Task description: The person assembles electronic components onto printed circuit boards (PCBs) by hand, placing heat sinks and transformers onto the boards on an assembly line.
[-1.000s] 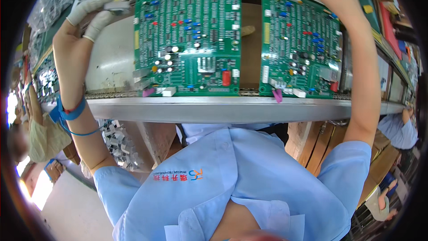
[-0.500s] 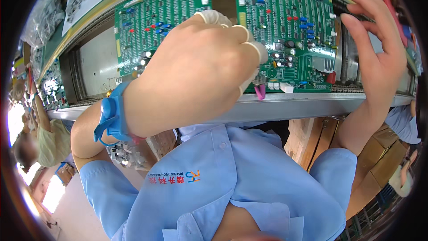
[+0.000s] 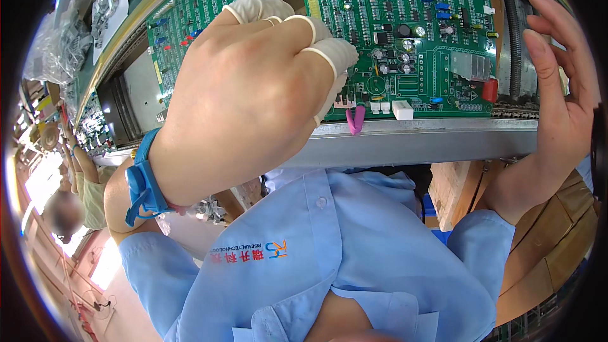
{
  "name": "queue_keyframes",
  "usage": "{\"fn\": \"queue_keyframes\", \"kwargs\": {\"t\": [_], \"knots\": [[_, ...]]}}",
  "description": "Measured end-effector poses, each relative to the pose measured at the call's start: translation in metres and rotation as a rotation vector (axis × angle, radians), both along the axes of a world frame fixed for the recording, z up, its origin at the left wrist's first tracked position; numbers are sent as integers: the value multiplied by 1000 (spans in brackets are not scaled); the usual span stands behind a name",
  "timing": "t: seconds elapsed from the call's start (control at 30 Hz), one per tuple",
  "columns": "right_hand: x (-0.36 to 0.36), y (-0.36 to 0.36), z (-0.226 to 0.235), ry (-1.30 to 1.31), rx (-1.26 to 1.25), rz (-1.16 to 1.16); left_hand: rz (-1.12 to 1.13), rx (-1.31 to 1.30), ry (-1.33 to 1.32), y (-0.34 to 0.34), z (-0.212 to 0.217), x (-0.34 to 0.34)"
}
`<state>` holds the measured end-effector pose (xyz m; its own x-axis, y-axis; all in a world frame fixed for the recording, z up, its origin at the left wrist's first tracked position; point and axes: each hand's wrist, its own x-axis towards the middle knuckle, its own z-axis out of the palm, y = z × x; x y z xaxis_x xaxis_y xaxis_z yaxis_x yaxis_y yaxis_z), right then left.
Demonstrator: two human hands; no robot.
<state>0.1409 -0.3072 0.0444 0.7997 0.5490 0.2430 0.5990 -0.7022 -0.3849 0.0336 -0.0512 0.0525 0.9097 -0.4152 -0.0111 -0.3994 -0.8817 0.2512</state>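
Two green circuit boards lie side by side, each full of small parts. Over the gap between them is my left hand point(image 3: 247, 88), back up, with white finger cots and a blue wrist strap point(image 3: 144, 177). Its fingers are curled at the lower left edge of the right board point(image 3: 418, 31); anything between the fingertips is hidden. Just below them, a purple loop point(image 3: 356, 120) hangs over the board's near edge. The hand partly covers the left board point(image 3: 199, 6). Past the right board's right side, my right hand point(image 3: 567, 82) is raised and holds nothing, fingers apart.
A metal rail point(image 3: 405, 142) runs along the near side of the boards. Clear plastic bags point(image 3: 57, 44) and a white sheet with small parts point(image 3: 111, 9) lie at the far left. Cardboard boxes point(image 3: 544, 240) stand at the lower right. Another person point(image 3: 88, 196) is at the left.
The view has moved nearer, so the boards look larger. My left hand appears further left, still curled by the right board's edge. My right hand stays raised and appears further right.
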Motion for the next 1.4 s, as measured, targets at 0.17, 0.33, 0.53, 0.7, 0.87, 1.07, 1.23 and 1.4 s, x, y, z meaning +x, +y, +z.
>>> {"fn": "queue_keyframes", "kwargs": {"t": [0.17,0.33,0.53,0.7,0.87,1.07,1.23,1.4], "knots": [[1,-7,-3,-22,-53,0,-61,14,-60,0,-1,-2],[7,-10,-8,-6,61,28,-93,-2,-64,1,-3,1],[7,-9,-14,-27,307,78,-72,29,-40,13,13,8],[-10,-25,-27,174,240,-170,219,139,-461,72,24,33],[-22,-11,-20,244,191,-181,590,198,-677,193,31,47],[-21,-1,-14,216,137,-183,497,-52,-365,217,4,50],[-22,19,1,212,57,-117,454,-33,-175,208,-9,61],[-20,35,1,183,-75,-45,429,-75,-144,207,-11,67]]}}
